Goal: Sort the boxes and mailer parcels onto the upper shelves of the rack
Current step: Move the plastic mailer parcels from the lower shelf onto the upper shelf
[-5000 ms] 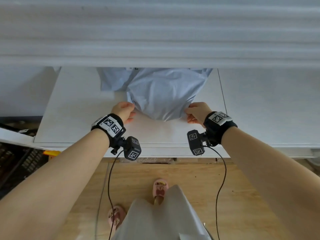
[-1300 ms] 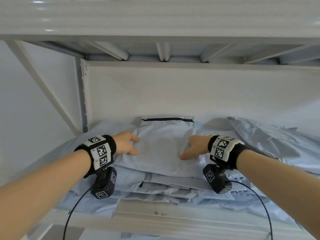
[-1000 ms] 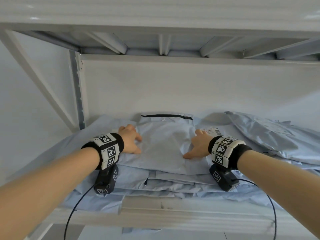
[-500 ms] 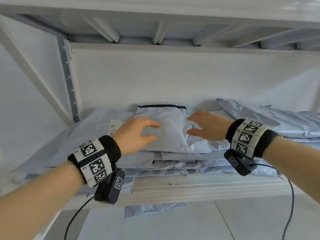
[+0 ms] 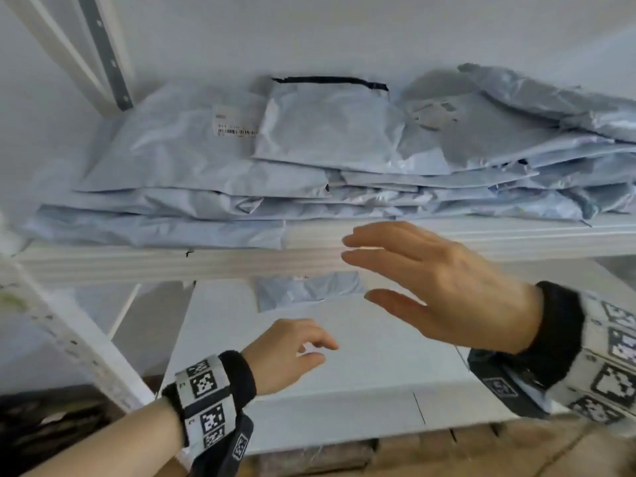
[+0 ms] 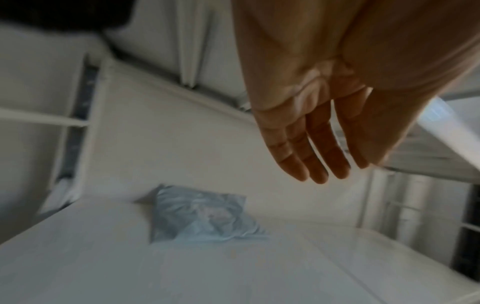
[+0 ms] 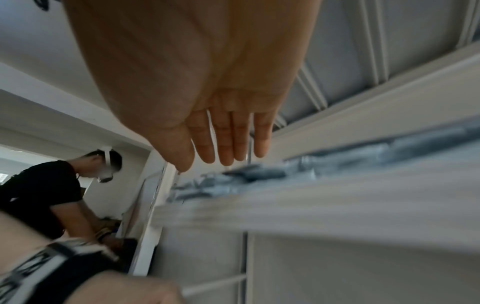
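- Both hands are off the top mailer (image 5: 327, 129) now and have dropped below the upper shelf (image 5: 241, 259).
- Left hand (image 5: 289, 352): loose, empty.
- Right hand (image 5: 440, 287): fingers spread, empty.
- One small mailer (image 6: 202, 216) lies alone on the lower shelf (image 5: 344, 380).

Upper shelf (image 5: 344, 256) carries stacked mailers (image 5: 309, 173).

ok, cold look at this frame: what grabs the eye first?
The stack of pale blue mailer parcels filling the upper shelf, the top one sealed with a black strip. In front of the shelf edge, the right hand hangs open with spread fingers and holds nothing; the left hand is lower, also holding nothing. One lone mailer lies on the lower shelf.
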`<state>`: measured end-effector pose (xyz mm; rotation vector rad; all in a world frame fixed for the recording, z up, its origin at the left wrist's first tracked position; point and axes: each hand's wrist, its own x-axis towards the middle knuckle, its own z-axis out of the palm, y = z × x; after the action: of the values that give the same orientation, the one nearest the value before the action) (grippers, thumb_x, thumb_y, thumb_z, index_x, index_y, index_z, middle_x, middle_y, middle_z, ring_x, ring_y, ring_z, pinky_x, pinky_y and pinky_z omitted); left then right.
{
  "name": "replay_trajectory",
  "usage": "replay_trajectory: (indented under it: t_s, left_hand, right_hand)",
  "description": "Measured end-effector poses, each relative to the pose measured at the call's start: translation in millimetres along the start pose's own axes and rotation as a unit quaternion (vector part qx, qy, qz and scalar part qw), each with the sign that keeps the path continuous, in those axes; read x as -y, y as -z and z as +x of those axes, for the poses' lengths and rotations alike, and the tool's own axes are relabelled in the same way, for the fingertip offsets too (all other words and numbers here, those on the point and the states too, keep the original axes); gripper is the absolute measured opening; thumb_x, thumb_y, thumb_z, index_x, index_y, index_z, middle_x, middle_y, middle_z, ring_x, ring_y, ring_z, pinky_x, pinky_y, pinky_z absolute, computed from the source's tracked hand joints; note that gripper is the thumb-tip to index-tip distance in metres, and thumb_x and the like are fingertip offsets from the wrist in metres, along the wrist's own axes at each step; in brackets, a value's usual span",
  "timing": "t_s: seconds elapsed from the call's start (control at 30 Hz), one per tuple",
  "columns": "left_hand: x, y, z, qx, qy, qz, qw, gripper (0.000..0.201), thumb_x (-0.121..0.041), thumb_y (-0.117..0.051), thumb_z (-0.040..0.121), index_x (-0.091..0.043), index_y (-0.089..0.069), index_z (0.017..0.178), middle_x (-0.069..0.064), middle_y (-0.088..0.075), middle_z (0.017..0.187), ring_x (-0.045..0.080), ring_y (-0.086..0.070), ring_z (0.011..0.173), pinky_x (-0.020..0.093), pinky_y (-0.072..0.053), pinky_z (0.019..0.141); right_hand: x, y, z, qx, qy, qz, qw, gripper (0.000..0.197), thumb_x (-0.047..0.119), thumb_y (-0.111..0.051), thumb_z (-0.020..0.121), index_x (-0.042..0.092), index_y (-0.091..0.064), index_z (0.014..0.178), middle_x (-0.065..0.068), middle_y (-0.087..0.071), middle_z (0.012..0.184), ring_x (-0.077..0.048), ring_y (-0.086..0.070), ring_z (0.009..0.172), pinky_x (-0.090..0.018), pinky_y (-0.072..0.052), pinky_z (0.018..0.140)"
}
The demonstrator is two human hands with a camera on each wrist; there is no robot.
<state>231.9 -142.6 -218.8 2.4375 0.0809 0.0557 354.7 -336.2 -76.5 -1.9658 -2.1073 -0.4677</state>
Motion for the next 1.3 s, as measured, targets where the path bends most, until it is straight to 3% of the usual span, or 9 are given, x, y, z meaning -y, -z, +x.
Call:
replay_trajectory:
  t_s: [0.17,0.33,0.5,0.63,1.0,1.2,1.23,1.27,1.3]
  left_hand:
    - [84.2,-30.0,-1.5,-0.023,0.145,0.006,0.989,0.027,-0.015,-0.06,0.091,-0.021,-0.065,0.116,-0.004,-0.061,0.116,0.007,-0.056,0.102,0.021,-0.044,0.091]
    - [141.5,-55.2,14.9,-0.038,0.244,-0.005,0.969,0.035,-0.014,-0.06,0.091,-0.02,-0.058,0.126,0.001,-0.052,0.133,0.015,-0.053,0.118,0.028,-0.042,0.099]
    - [171.1,-76.6,41.0,-0.064,0.286,-0.005,0.956,0.045,-0.013,-0.06,0.091,-0.014,-0.051,0.135,0.006,-0.047,0.14,0.021,-0.048,0.127,0.03,-0.035,0.108]
    - [188.2,-97.1,51.0,-0.079,0.303,-0.008,0.95,0.046,-0.014,-0.058,0.092,-0.014,-0.048,0.137,0.005,-0.045,0.142,0.019,-0.044,0.13,0.024,-0.028,0.108]
    - [207.9,-130.5,59.7,-0.211,0.362,-0.158,0.894,0.041,-0.009,-0.056,0.091,-0.021,-0.052,0.131,-0.004,-0.056,0.128,0.006,-0.052,0.107,0.02,-0.037,0.095]
    - [204.0,-134.3,81.1,-0.283,0.407,-0.339,0.8,0.035,-0.004,-0.058,0.09,-0.001,-0.054,0.124,0.018,-0.062,0.114,0.028,-0.059,0.106,0.035,-0.043,0.101]
    - [201.8,-135.1,84.7,-0.291,0.409,-0.364,0.784,0.026,-0.003,-0.056,0.089,0.0,-0.057,0.115,0.034,-0.042,0.126,0.044,-0.044,0.122,0.036,-0.044,0.096]
    - [200.6,-136.7,88.3,-0.296,0.41,-0.385,0.772,0.013,-0.002,-0.055,0.089,-0.003,-0.059,0.102,-0.003,-0.046,0.097,0.01,-0.04,0.093,0.037,-0.045,0.091]
    - [199.0,-137.4,91.5,-0.304,0.409,-0.399,0.762,0.004,-0.003,-0.053,0.09,-0.004,-0.057,0.089,0.019,-0.056,0.087,0.026,-0.055,0.086,0.038,-0.046,0.088]
  right_hand:
    - [6.9,-95.7,-36.1,0.079,-0.045,0.062,0.994,0.037,0.019,-0.07,0.088,0.01,-0.064,0.123,-0.007,-0.059,0.131,-0.026,-0.057,0.121,-0.042,-0.053,0.091]
    - [-38.3,-201.6,-54.8,0.213,-0.173,0.093,0.957,0.047,0.028,-0.054,0.097,0.021,-0.045,0.142,0.003,-0.04,0.148,-0.016,-0.041,0.133,-0.027,-0.038,0.106]
    - [-115.7,-300.0,-31.6,0.306,-0.279,0.076,0.907,0.071,0.025,-0.053,0.095,0.015,-0.013,0.153,-0.004,-0.011,0.161,-0.025,-0.02,0.145,-0.041,-0.026,0.116]
    - [-165.8,-358.0,10.2,0.315,-0.308,0.027,0.897,0.081,0.024,-0.058,0.091,0.007,-0.008,0.152,-0.01,-0.008,0.16,-0.031,-0.016,0.145,-0.046,-0.027,0.114]
    - [-221.7,-429.9,47.9,0.335,-0.273,-0.171,0.886,0.03,0.012,-0.045,0.095,0.011,-0.053,0.124,-0.008,-0.059,0.118,-0.027,-0.056,0.109,-0.037,-0.042,0.091]
    - [-188.0,-411.5,24.5,0.319,-0.123,-0.131,0.931,0.023,0.017,-0.043,0.094,0.016,-0.056,0.112,-0.002,-0.059,0.11,-0.025,-0.057,0.104,-0.041,-0.034,0.097]
    - [-176.0,-409.1,16.8,0.307,-0.105,-0.113,0.939,0.022,0.018,-0.044,0.092,0.015,-0.058,0.109,-0.003,-0.057,0.109,-0.026,-0.056,0.103,-0.041,-0.035,0.096]
    - [-162.5,-405.9,8.5,0.285,-0.088,-0.093,0.95,0.019,0.017,-0.049,0.089,0.013,-0.061,0.103,-0.006,-0.056,0.105,-0.027,-0.055,0.098,-0.04,-0.038,0.09]
    - [-147.4,-401.4,0.8,0.259,-0.077,-0.071,0.96,0.013,0.014,-0.056,0.083,0.01,-0.064,0.093,-0.009,-0.057,0.098,-0.029,-0.056,0.09,-0.039,-0.042,0.081]
